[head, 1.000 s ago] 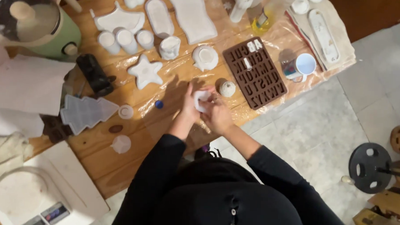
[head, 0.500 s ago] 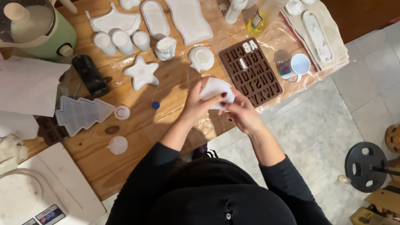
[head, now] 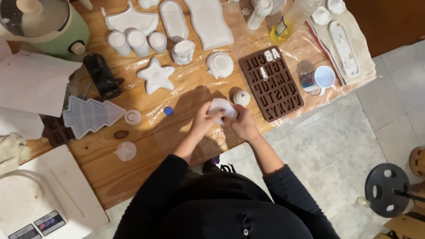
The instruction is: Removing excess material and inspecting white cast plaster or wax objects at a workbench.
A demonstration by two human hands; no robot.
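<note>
Two hands, the left hand (head: 204, 120) and right hand (head: 242, 124), pinch a small white mould (head: 221, 108) between their fingers just above the near edge of the wooden table (head: 125, 177). Just beyond lies a small white ball-shaped piece (head: 242, 97), beside the brown letter mould (head: 270, 83); a white star (head: 155, 75) sits further left

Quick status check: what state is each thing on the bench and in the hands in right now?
White mould: held over the table edge by both hands.
Left hand: closed on the mould.
Right hand: closed on the mould.
Brown letter mould: flat, mostly empty.
Star cast: lying flat.
Mug: upright.
Oil bottle: partly full.
</note>
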